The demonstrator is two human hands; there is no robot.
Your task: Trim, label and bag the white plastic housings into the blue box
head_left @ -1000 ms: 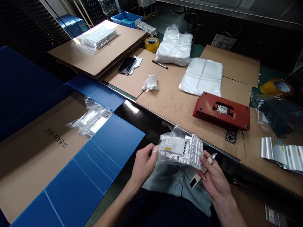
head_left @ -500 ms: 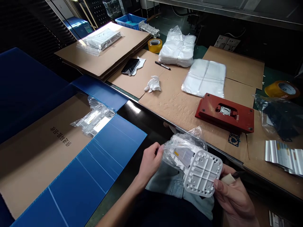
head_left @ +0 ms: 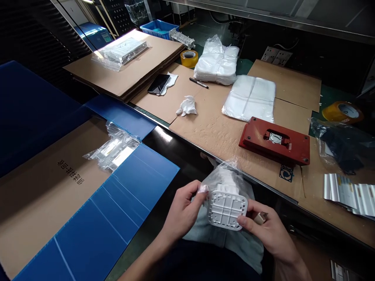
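A white plastic part with a ribbed, rounded-square base plate (head_left: 227,210) was held between the two hands at the near side, over the person's lap and just off the surface's near edge. Its body stood within a clear, crinkled plastic bag (head_left: 215,177), while the base plate faced near. The left hand (head_left: 183,210) pinched the bag between thumb and fingers beside the plate's left edge. The right hand (head_left: 269,226) gripped the plate's right edge, thumb pressed on its near face; a slim cream-coloured handle (head_left: 260,217) was also tucked in that hand.

Beyond, on the cardboard-covered surface (head_left: 211,128), a red rectangular block (head_left: 260,132) sat to the right, with a flat pack of white plastic bags (head_left: 250,95) just beyond it. A crumpled white glove (head_left: 188,106) lay farther left. At the left, an open blue box (head_left: 140,177) contained a clear-bagged white part (head_left: 117,150) beside its right flap.
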